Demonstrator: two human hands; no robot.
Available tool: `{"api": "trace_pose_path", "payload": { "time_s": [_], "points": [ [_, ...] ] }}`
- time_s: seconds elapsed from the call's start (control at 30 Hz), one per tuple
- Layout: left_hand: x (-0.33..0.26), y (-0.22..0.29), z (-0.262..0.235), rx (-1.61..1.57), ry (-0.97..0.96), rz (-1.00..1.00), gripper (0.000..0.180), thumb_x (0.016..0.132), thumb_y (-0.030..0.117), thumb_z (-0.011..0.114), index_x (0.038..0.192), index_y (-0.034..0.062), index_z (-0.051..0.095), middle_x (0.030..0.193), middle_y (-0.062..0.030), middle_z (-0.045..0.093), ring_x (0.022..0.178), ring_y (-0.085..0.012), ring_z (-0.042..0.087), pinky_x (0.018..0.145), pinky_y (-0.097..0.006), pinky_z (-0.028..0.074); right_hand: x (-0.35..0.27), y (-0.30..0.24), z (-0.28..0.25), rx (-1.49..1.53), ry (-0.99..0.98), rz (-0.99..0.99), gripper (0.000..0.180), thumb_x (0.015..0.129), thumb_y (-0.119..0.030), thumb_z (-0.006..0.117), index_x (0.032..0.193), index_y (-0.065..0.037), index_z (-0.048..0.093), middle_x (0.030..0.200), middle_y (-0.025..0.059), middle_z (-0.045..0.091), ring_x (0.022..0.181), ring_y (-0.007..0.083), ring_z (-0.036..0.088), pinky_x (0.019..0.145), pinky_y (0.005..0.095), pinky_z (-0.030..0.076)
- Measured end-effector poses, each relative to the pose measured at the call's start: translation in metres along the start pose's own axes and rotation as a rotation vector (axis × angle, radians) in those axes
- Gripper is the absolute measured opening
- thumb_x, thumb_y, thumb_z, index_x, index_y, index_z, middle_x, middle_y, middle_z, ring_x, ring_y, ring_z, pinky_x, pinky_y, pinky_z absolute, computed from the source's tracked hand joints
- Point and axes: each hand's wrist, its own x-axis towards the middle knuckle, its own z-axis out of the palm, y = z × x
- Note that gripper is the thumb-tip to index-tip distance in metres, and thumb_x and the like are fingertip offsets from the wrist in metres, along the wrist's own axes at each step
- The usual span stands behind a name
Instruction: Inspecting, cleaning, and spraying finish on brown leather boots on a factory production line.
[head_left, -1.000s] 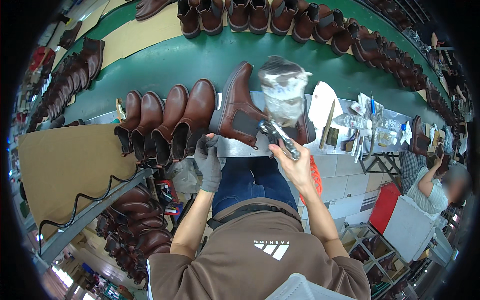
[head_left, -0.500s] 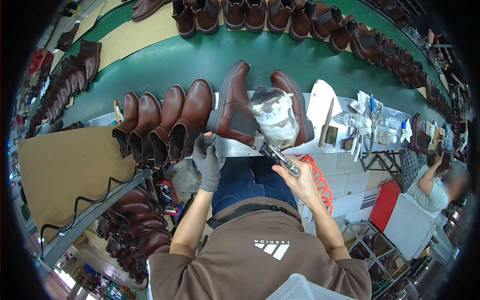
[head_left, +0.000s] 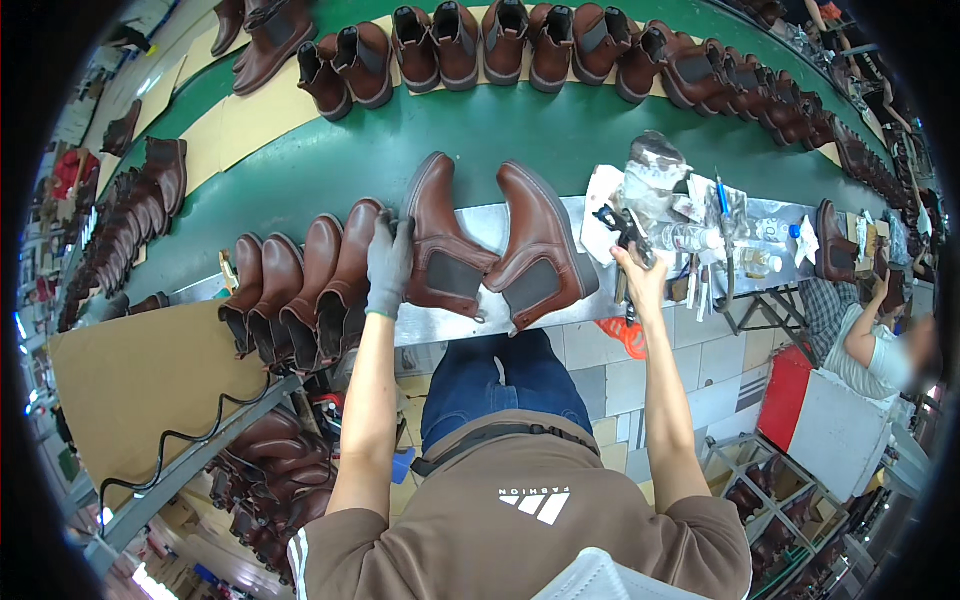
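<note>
On the metal strip along the bench edge, two brown ankle boots lie on their sides: the left boot (head_left: 440, 235) and the right boot (head_left: 540, 245), their dark elastic side panels showing. My left hand (head_left: 390, 262), in a grey glove, is open, fingers stretched out beside the left boot's heel and the last boot of the row (head_left: 350, 255). Whether it touches either is hard to tell. My bare right hand (head_left: 643, 280) is closed round a black and metal spray gun (head_left: 624, 228), right of the pair. A grey-stained white cloth bundle (head_left: 655, 165) lies beyond the gun.
More brown boots (head_left: 505, 45) line the far side of the green bench (head_left: 560, 130). Clear bottles (head_left: 690, 237) and tools sit at right. An orange coiled hose (head_left: 627, 337) hangs below my right hand. Cardboard (head_left: 150, 350) stands at left; a seated co-worker (head_left: 860, 345) is at far right.
The stained cloth bundle has gone from between the boots to the far right. My right hand has moved right with the spray gun; my left hand has moved up beside the row. The boots have shifted.
</note>
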Motion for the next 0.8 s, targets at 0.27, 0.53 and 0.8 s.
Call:
{"api": "trace_pose_path", "payload": {
  "time_s": [0.27, 0.53, 0.8],
  "points": [
    [0.037, -0.034, 0.008, -0.315, -0.187, -0.202, 0.067, 0.088, 0.045, 0.051, 0.128, -0.0076, 0.043, 0.121, -0.0245, 0.053, 0.114, -0.0323, 0.05, 0.097, -0.032, 0.035, -0.015, -0.054, 0.015, -0.196, 0.235, -0.452, 0.055, 0.074, -0.023, 0.076, 0.115, 0.004, 0.051, 0.11, 0.0182, 0.055, 0.098, 0.0305, 0.053, 0.087, 0.0371, 0.042],
    [0.058, -0.082, 0.003, -0.046, -0.178, 0.168, 0.041, 0.093, 0.032, 0.042, 0.112, -0.0017, 0.054, 0.122, -0.0169, 0.052, 0.114, -0.0282, 0.049, 0.097, -0.035, 0.039, 0.02, -0.067, 0.092, -0.123, -0.568, -0.241, 0.075, 0.077, -0.038, 0.071, 0.132, 0.003, 0.038, 0.111, 0.0227, 0.059, 0.101, 0.0319, 0.06, 0.089, 0.0378, 0.046],
    [0.017, -0.009, 0.016, -1.247, -0.55, -0.356, 0.03, 0.094, 0.029, 0.045, 0.104, 0.0035, 0.057, 0.093, -0.0093, 0.061, 0.09, -0.0206, 0.058, 0.082, -0.037, 0.047, 0.033, -0.054, 0.052, 1.097, -0.719, 0.702, 0.04, 0.085, -0.03, 0.061, 0.114, -0.003, 0.053, 0.117, 0.0116, 0.056, 0.111, 0.0231, 0.053, 0.093, 0.0359, 0.043]
  ]
}}
